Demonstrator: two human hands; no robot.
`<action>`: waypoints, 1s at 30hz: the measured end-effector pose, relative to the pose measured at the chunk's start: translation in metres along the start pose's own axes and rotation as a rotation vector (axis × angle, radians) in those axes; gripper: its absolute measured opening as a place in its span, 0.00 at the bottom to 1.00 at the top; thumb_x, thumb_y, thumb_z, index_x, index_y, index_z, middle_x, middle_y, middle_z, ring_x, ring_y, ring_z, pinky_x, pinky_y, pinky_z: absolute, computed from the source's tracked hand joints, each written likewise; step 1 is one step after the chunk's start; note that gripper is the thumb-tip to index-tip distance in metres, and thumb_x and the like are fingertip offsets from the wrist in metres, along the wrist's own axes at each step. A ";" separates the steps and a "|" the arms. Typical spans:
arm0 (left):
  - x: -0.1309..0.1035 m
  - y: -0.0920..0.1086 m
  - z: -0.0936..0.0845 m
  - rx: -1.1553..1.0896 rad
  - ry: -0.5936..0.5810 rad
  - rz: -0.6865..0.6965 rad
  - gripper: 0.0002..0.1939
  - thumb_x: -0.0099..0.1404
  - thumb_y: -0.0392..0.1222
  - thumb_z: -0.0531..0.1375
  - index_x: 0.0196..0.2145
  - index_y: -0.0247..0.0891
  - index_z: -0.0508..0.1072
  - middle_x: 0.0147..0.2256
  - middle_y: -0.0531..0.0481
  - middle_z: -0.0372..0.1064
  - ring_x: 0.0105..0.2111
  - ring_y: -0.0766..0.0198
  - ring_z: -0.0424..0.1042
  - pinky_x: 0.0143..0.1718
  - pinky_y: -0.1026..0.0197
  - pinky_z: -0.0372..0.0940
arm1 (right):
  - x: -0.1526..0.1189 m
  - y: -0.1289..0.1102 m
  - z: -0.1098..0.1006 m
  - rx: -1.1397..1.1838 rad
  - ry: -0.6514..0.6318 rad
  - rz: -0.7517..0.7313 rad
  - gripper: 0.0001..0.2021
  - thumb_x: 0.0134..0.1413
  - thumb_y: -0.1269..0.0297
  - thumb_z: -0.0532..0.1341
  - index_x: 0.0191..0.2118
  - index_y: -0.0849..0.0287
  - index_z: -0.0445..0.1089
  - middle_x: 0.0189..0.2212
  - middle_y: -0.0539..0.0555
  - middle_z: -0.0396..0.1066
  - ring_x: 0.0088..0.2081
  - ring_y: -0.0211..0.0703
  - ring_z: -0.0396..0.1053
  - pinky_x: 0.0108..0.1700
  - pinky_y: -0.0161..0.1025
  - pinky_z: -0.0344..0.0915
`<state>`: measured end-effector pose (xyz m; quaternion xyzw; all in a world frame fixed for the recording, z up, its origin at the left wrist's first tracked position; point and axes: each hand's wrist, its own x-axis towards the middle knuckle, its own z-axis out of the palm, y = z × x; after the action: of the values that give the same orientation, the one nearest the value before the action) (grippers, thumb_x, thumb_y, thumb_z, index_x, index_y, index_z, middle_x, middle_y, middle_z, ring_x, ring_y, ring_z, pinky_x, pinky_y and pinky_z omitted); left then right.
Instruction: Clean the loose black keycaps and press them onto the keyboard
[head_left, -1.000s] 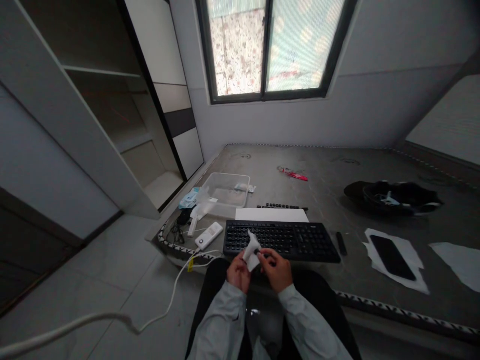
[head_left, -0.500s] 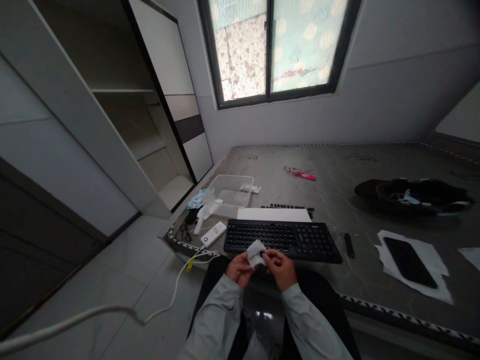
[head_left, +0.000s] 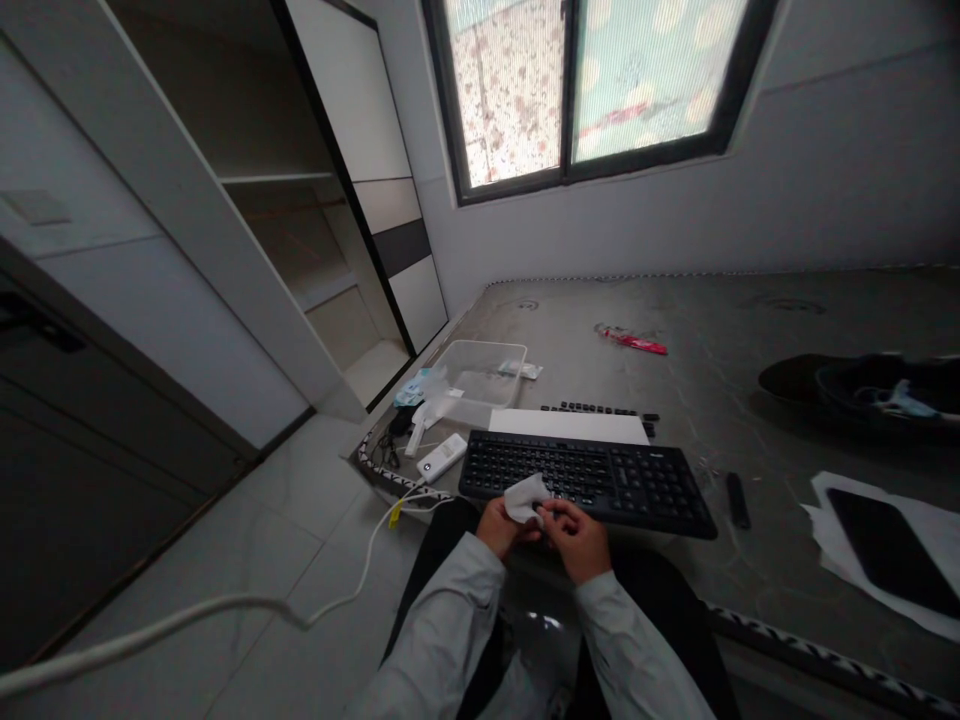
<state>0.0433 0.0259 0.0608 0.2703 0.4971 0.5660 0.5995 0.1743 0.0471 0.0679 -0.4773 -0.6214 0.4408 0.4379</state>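
Just in front of the black keyboard (head_left: pixel 630 480), both my hands are close together over my lap. Closed on a white tissue (head_left: pixel 526 490) is my left hand (head_left: pixel 501 528); the tissue stands up from its fingers. My right hand (head_left: pixel 581 540) pinches a small black piece (head_left: pixel 538 508), which looks like a keycap, against the tissue's right side. Fingers hide most of that piece. Loose black keycaps (head_left: pixel 592 408) lie in a row beyond a white strip (head_left: pixel 570 426) behind the keyboard.
A clear plastic box (head_left: pixel 480 405) stands behind left, near a white power strip (head_left: pixel 442 457) with its cable. To the right are a thin black bar (head_left: pixel 738 500), a phone (head_left: pixel 896 548) on white paper and a dark bag-like thing (head_left: pixel 847 395). A red packet (head_left: pixel 636 342) lies farther back.
The view has swung left, so things appear shifted to the right. My hands stay together at the keyboard's front edge, and the tissue's shape has changed slightly between the fingers.
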 end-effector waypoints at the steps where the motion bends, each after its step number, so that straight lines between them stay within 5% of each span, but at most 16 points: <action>1: 0.001 -0.001 0.000 0.034 0.014 0.016 0.21 0.36 0.40 0.69 0.31 0.31 0.74 0.25 0.49 0.71 0.23 0.66 0.67 0.24 0.64 0.64 | 0.000 0.000 0.000 -0.027 -0.008 -0.009 0.16 0.42 0.53 0.58 0.30 0.61 0.71 0.09 0.46 0.61 0.14 0.34 0.60 0.19 0.30 0.57; 7: 0.001 0.000 -0.001 0.166 -0.054 0.167 0.18 0.39 0.43 0.67 0.29 0.30 0.75 0.25 0.47 0.72 0.25 0.63 0.68 0.27 0.63 0.63 | -0.002 -0.003 -0.003 -0.063 -0.066 -0.047 0.16 0.44 0.53 0.57 0.33 0.57 0.74 0.11 0.47 0.65 0.15 0.36 0.62 0.20 0.31 0.59; 10: 0.003 -0.003 -0.004 0.129 0.044 0.176 0.19 0.42 0.47 0.65 0.30 0.30 0.74 0.27 0.45 0.73 0.26 0.60 0.70 0.29 0.59 0.65 | -0.003 -0.008 -0.004 -0.039 -0.142 -0.128 0.16 0.47 0.54 0.55 0.37 0.56 0.73 0.13 0.49 0.67 0.16 0.38 0.64 0.21 0.32 0.60; 13: 0.007 -0.008 -0.007 0.135 0.182 0.206 0.21 0.42 0.47 0.65 0.32 0.29 0.73 0.30 0.42 0.73 0.29 0.58 0.71 0.31 0.58 0.66 | -0.004 -0.011 -0.004 -0.091 -0.052 -0.153 0.18 0.48 0.52 0.53 0.38 0.56 0.73 0.12 0.49 0.66 0.16 0.38 0.63 0.21 0.32 0.60; 19: 0.010 -0.011 -0.009 0.067 0.223 0.193 0.20 0.44 0.46 0.65 0.33 0.30 0.72 0.32 0.42 0.73 0.31 0.58 0.71 0.32 0.58 0.66 | 0.000 -0.005 -0.007 -0.181 0.162 -0.060 0.20 0.49 0.51 0.50 0.38 0.58 0.71 0.14 0.49 0.66 0.16 0.36 0.61 0.21 0.31 0.58; 25: 0.011 -0.014 -0.007 -0.003 0.078 0.131 0.19 0.48 0.48 0.62 0.34 0.31 0.72 0.30 0.46 0.73 0.29 0.60 0.71 0.29 0.60 0.66 | 0.004 0.001 -0.004 -0.217 0.201 -0.068 0.17 0.49 0.54 0.52 0.38 0.59 0.69 0.24 0.52 0.69 0.22 0.37 0.62 0.26 0.33 0.59; 30: 0.012 -0.019 -0.009 0.042 0.083 0.121 0.18 0.46 0.47 0.64 0.31 0.31 0.72 0.29 0.45 0.73 0.29 0.58 0.71 0.31 0.58 0.65 | 0.005 0.001 0.003 -0.141 0.173 -0.234 0.19 0.49 0.57 0.53 0.47 0.59 0.63 0.42 0.58 0.66 0.41 0.45 0.64 0.39 0.40 0.63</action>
<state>0.0415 0.0315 0.0370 0.2888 0.5161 0.6012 0.5374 0.1706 0.0519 0.0672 -0.4674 -0.6623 0.2993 0.5033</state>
